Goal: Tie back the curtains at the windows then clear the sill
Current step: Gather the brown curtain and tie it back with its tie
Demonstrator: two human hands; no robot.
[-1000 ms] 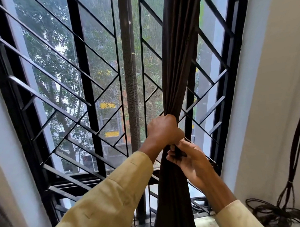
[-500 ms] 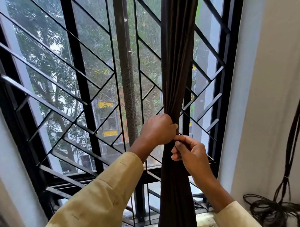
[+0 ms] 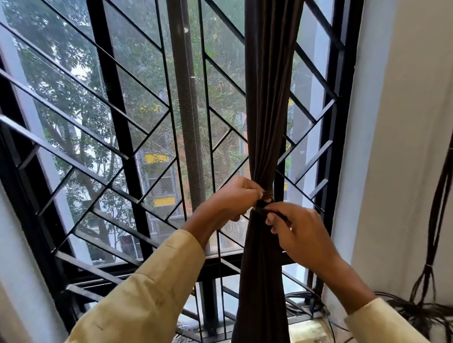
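Observation:
A dark brown curtain (image 3: 266,98) hangs gathered into a narrow bundle in front of the window's right half. At its pinched waist runs a thin dark tie band (image 3: 263,204). My left hand (image 3: 234,199) grips the bundle's left side at the waist, fingers curled on the band and cloth. Just below and to the right, my right hand (image 3: 297,235) pinches the other end of the band. The sill (image 3: 306,331) shows only at the bottom edge, partly hidden by the curtain and my sleeves.
A black metal grille (image 3: 122,154) with diagonal bars covers the window. A white wall (image 3: 404,139) rises on the right, with dark cables (image 3: 441,189) hanging down to a tangled coil (image 3: 420,316). More wires (image 3: 302,302) lie on the sill's right end.
My left hand has slid off the front of the bundle to its left side. The right hand shifted right and down, drawing the band around the curtain's waist, which is now exposed.

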